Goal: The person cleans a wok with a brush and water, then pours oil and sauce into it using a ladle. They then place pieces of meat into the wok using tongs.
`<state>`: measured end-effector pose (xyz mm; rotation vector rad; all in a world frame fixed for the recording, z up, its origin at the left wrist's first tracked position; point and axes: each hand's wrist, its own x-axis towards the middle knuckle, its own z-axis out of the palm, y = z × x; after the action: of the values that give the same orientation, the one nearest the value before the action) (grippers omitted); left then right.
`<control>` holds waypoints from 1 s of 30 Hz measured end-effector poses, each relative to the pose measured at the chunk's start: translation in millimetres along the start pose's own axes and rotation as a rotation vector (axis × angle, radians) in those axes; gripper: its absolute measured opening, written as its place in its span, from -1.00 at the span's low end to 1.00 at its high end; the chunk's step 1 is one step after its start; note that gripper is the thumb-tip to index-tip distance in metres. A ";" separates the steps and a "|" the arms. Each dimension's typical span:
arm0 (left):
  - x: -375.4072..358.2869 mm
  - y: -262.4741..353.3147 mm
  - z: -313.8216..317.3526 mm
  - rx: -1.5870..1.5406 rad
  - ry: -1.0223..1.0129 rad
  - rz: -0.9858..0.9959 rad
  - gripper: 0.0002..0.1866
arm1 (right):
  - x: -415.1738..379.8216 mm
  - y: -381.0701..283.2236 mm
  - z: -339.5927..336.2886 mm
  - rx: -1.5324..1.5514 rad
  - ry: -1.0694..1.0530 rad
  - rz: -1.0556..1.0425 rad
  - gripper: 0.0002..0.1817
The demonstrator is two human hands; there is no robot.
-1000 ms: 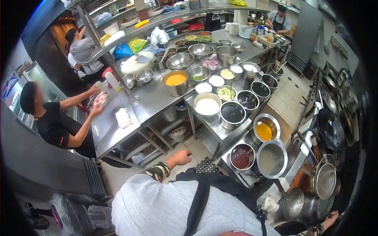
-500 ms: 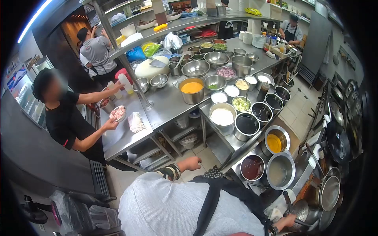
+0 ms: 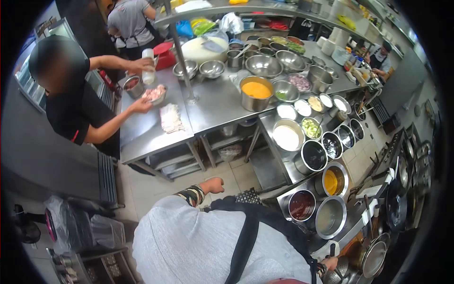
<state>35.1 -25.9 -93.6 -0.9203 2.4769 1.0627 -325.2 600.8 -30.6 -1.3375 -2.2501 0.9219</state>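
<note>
Here, in the head view, my left hand (image 3: 213, 185) hangs in a loose fist above the tiled floor (image 3: 243, 176), nothing showing in it. Beyond it runs a bare-fronted steel table (image 3: 208, 122), where a co-worker (image 3: 61, 104) holds a bowl of pink pieces (image 3: 154, 95). My right hand (image 3: 329, 263) is curled round a dark handle (image 3: 337, 272), beside a perforated strainer (image 3: 344, 266); above that hand stand pots of red sauce (image 3: 301, 206) and pale liquid (image 3: 330, 217).

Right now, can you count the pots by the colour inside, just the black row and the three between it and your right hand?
Black liquid: 4
Dark red liquid: 1
Yellow liquid: 1
Cloudy pale liquid: 1
Total: 7
</note>
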 end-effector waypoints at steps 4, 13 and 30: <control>-18.0 -59.1 21.0 0.084 -0.122 -0.105 -0.52 | 51.7 26.6 28.6 -0.121 -0.289 -0.142 -0.67; -35.7 -156.2 45.2 0.171 -0.364 -0.304 -0.60 | -57.9 -19.9 -4.3 0.334 -0.367 0.047 -0.48; 43.1 -8.1 -67.5 0.394 -0.218 0.039 -0.43 | -178.0 107.1 48.8 -0.294 -0.296 -0.434 -0.53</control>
<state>6.9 -98.3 -72.8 -0.6037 2.4026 0.6103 -200.1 464.3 -136.6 -0.7899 -2.8367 0.6874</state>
